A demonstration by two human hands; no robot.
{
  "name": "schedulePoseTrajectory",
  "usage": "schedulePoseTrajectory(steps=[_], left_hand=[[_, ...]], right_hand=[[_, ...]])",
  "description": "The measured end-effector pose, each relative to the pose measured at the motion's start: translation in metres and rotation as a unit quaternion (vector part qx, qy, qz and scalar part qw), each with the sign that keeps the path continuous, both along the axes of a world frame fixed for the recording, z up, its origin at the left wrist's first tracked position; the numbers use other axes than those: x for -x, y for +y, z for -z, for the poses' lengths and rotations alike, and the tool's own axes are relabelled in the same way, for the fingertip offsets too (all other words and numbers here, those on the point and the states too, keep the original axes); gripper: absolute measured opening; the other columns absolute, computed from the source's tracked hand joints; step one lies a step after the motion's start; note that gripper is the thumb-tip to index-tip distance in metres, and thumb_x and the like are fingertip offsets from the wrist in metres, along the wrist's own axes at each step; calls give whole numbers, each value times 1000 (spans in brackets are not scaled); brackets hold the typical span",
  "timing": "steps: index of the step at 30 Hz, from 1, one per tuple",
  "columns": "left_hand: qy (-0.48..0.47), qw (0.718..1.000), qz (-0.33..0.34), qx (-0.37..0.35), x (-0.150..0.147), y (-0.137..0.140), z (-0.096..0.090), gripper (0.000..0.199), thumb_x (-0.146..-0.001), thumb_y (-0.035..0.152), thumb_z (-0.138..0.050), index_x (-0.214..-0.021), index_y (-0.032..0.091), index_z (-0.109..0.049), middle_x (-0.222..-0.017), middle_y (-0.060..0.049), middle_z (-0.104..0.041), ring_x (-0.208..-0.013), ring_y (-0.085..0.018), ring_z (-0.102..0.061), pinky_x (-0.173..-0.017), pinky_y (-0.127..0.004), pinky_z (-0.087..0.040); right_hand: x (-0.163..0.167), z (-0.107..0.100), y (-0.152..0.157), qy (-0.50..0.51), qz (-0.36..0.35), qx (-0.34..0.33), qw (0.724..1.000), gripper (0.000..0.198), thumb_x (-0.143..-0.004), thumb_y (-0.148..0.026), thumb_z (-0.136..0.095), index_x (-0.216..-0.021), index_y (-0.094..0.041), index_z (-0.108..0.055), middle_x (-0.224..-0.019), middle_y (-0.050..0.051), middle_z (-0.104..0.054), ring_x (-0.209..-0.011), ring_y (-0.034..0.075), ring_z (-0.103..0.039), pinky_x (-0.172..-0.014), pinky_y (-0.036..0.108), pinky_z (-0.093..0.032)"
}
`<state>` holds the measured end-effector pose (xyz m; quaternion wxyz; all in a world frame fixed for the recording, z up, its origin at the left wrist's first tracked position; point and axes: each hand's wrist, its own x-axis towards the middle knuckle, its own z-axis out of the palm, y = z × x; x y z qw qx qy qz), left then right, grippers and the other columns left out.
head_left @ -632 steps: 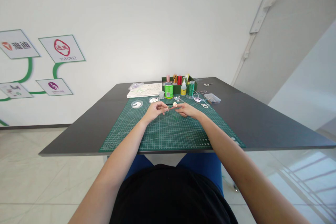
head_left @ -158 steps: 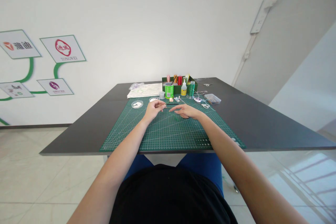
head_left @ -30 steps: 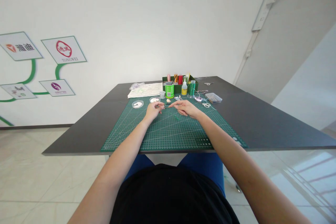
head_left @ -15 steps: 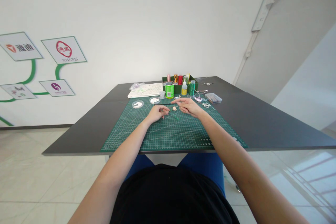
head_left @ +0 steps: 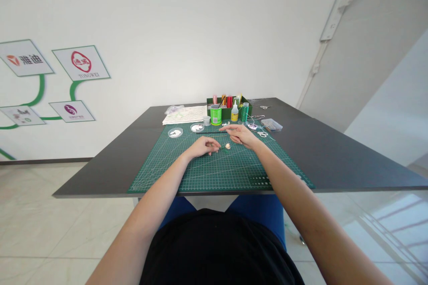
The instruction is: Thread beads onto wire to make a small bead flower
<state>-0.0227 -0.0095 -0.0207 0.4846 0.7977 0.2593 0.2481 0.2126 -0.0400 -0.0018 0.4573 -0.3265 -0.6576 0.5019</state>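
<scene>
My left hand (head_left: 203, 146) is closed, its fingertips pinching the thin green stem of a small pale flower (head_left: 228, 146). The flower head points right, a little above the green cutting mat (head_left: 200, 173). My right hand (head_left: 241, 136) hovers behind and to the right of the flower, index finger stretched out to the left and the others loosely bent. I see nothing held in it. By its index fingertip is the right end of a slim dark stick (head_left: 209, 132), which lies across the mat. Whether the finger touches the stick is unclear.
Two shallow dishes (head_left: 175, 132) with white bits sit at the mat's back left. Behind are a green can (head_left: 216, 116), a glue bottle (head_left: 234, 112) and a dark green box (head_left: 248, 109) of thread spools. Scissors (head_left: 262, 134) and a clear case (head_left: 272, 124) lie right.
My left hand has moved slightly right and toward me, carrying the flower with it. My right hand has stayed almost in place, its index finger still pointing left.
</scene>
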Motion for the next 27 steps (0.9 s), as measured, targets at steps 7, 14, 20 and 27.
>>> schedulePoseTrajectory(steps=[7, 14, 20, 27], left_hand=[[-21, 999, 16, 19, 0, -2, -4, 36, -75, 38, -81, -100, 12, -77, -83, -10, -76, -57, -11, -61, -57, -23, -49], [-48, 999, -3, 23, 0, 0, -4, 39, -74, 40, -81, -100, 11, -75, -79, -9, -75, -54, -9, -59, -56, -23, -48], [-75, 996, -38, 16, -1, 0, -6, 39, -73, 41, -82, -97, 11, -74, -79, -9, -75, -54, -9, -59, -56, -23, -47], [-113, 989, -99, 8, -2, 0, -8, 40, -69, 42, -83, -94, 12, -73, -78, -7, -74, -53, -9, -55, -55, -23, -47]], right_hand=[[-2, 5, 5, -42, 14, 6, 999, 51, -87, -42, -63, -122, -6, -68, -37, -12, -34, -33, 6, -24, -40, 23, -18], [-3, 9, 8, -112, 37, 14, 993, 54, -88, -40, -60, -127, -4, -66, -36, -11, -37, -32, 7, -26, -38, 21, -20], [-4, 11, 11, -196, 65, -6, 978, 46, -88, -35, -58, -121, -5, -70, -34, -10, -36, -32, 8, -29, -38, 20, -21], [-2, 13, 13, -226, 79, -9, 971, 38, -89, -31, -56, -115, -7, -71, -35, -10, -36, -30, 8, -30, -36, 20, -22]])
